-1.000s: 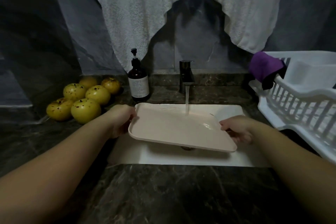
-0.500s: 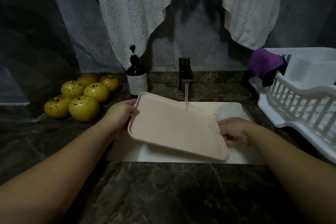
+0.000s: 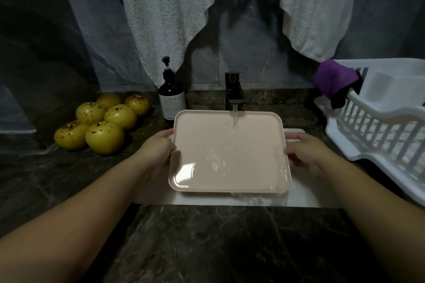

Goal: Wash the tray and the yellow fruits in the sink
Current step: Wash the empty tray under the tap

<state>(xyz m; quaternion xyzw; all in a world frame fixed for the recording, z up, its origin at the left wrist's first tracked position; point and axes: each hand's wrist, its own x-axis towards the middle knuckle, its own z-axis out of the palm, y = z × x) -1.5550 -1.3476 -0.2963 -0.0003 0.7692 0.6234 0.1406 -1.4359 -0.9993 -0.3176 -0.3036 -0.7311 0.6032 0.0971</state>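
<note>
A pale pink tray (image 3: 202, 140) is held over the white sink (image 3: 308, 193), its far edge raised and its face tipped toward me. My left hand (image 3: 156, 151) grips its left rim and my right hand (image 3: 303, 151) grips its right rim. Water runs from the black tap (image 3: 233, 89) onto the upper part of the tray and spills off the near right corner into the sink. Several yellow fruits (image 3: 104, 136) speckled with dark bits lie in a heap on the counter to the left.
A brown pump bottle (image 3: 171, 96) stands behind the tray's left corner. A white dish rack (image 3: 379, 126) with a purple cloth (image 3: 333, 78) over its rim fills the right side. A white towel (image 3: 161, 7) hangs on the wall. Dark marble counter (image 3: 218, 243) lies in front.
The tray's far edge has risen, so its face now tips toward me. The pooled water runs down it and pours off the near edge. Both hands kept their grip.
</note>
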